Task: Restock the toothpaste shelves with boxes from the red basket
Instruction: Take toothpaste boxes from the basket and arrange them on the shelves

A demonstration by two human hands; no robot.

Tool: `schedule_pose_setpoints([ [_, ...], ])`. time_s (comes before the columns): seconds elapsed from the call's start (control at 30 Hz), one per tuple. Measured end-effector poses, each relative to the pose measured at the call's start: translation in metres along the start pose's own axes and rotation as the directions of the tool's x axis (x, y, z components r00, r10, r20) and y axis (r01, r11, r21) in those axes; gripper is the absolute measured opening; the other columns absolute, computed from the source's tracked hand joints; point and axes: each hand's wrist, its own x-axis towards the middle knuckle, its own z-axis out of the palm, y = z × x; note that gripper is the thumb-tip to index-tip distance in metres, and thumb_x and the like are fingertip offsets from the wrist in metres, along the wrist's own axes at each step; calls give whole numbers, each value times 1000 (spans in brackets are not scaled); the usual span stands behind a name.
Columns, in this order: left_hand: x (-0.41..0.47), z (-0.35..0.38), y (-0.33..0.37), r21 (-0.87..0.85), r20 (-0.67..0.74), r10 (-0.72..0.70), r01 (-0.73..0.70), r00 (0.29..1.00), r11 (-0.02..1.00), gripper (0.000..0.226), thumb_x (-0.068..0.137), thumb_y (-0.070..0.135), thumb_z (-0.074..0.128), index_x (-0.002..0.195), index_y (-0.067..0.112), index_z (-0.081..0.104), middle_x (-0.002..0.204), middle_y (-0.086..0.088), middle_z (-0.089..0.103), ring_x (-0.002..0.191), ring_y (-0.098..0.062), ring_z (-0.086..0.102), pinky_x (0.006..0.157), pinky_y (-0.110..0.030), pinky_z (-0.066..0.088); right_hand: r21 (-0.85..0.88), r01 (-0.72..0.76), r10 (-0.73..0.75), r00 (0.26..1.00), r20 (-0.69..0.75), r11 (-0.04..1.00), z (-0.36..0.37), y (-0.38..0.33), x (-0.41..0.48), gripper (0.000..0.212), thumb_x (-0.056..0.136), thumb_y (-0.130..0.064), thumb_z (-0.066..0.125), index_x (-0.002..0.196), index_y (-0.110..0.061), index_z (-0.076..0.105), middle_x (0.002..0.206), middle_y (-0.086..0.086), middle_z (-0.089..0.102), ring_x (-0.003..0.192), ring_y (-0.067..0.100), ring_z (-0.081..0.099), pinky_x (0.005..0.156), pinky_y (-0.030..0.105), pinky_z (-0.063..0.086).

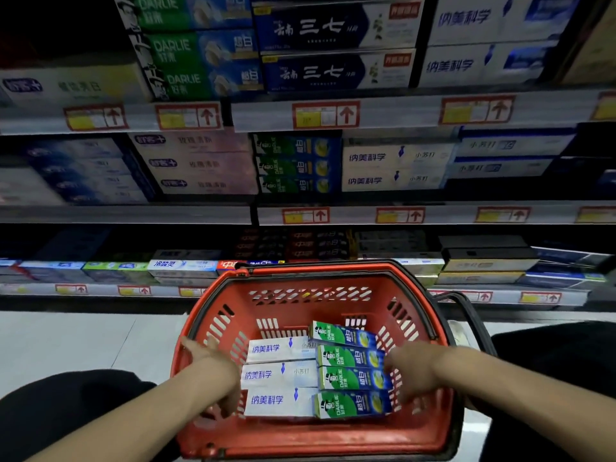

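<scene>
The fingers (228,403) of the left hand (213,368) point downward, extended rather than clenched, against the left ends of three white boxes (278,375). The fingers (401,393) of the right hand (415,370) bend down at the right ends of four green boxes (350,378); whether they grasp cannot be told. White and green boxes lie flat in two adjoining columns, end to end, on the bottom of the red basket (300,431). Its black handle (473,315) is folded down to the right. The basket stands on the pale floor (83,341). Beyond it, three tiers of shelves (400,215) hold stacked toothpaste boxes, with red-framed price labels (325,115) along their edges.
</scene>
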Motion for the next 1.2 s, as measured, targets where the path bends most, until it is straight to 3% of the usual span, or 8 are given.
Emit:
schedule_pose_setpoints([
  [0.2, 19, -50, 24, -436, -424, 118, -316, 898, 843, 46, 92, 48, 57, 133, 26, 62, 135, -1, 64, 125, -25, 57, 99, -37, 47, 49, 58, -51, 990, -135, 997, -53, -12, 5, 66, 89, -39, 77, 148, -23, 52, 134, 6, 66, 124, 26, 60, 99, 31, 47],
  [0.3, 51, -70, 50, -684, -439, 51, -370, 897, 628, 42, 92, 40, 61, 131, 25, 64, 128, -1, 69, 116, -24, 65, 97, -35, 52, -68, -16, -4, 962, -274, 998, -69, -19, 18, 42, 96, -36, 63, 133, -17, 60, 129, 8, 67, 118, 29, 64, 93, 37, 53],
  [0.47, 96, -84, 93, -878, -341, -42, -302, 939, 372, 40, 89, 44, 70, 115, 15, 63, 116, -7, 69, 103, -28, 65, 89, -34, 53, 17, 1, 5, 952, -306, 1000, -88, -13, 28, 47, 102, -43, 52, 143, -19, 53, 141, 10, 60, 129, 32, 57, 100, 38, 48],
  [0.6, 121, -95, 117, -946, -299, -80, -284, 951, 157, 31, 93, 38, 70, 91, 9, 61, 86, -7, 64, 83, -26, 58, 71, -33, 42, 24, -55, 60, 953, -297, 998, -97, 3, 24, 44, 103, -41, 49, 141, -18, 55, 141, 12, 60, 128, 32, 58, 100, 37, 48],
  [0.7, 136, -95, 131, -961, -262, -146, -272, 954, -48, 45, 90, 29, 76, 63, 17, 43, 59, -1, 40, 64, -23, 44, 63, -32, 30, 52, -90, 102, 929, -354, 995, -104, 17, 19, 35, 104, -31, 46, 133, -17, 57, 134, 14, 63, 122, 34, 60, 91, 36, 48],
  [0.83, 147, -88, 133, -951, -153, -125, -181, 980, -251, 35, 86, 22, 82, 65, 10, 56, 66, -7, 56, 70, -23, 52, 69, -32, 37, 108, -93, 128, 915, -382, 990, -115, 27, 14, 35, 102, -22, 46, 135, -19, 58, 132, 11, 64, 119, 32, 61, 84, 34, 48],
  [0.93, 142, -91, 121, -954, -128, -88, -147, 988, -261, 29, 84, 23, 84, 84, -3, 71, 79, -10, 70, 72, -23, 60, 75, -31, 44, 109, -121, 154, 910, -385, 987, -124, 31, 11, 40, 100, -18, 45, 138, -19, 58, 134, 11, 63, 120, 31, 61, 94, 38, 53],
  [1.2, 73, -124, 47, -945, -292, -246, -239, 924, 224, 33, 80, 36, 83, 78, 9, 65, 91, -13, 74, 92, -29, 73, 72, -33, 52, 125, -129, 171, 885, -432, 984, -136, 37, 3, 41, 100, -20, 47, 140, -22, 57, 140, 12, 61, 126, 33, 59, 103, 43, 52],
])
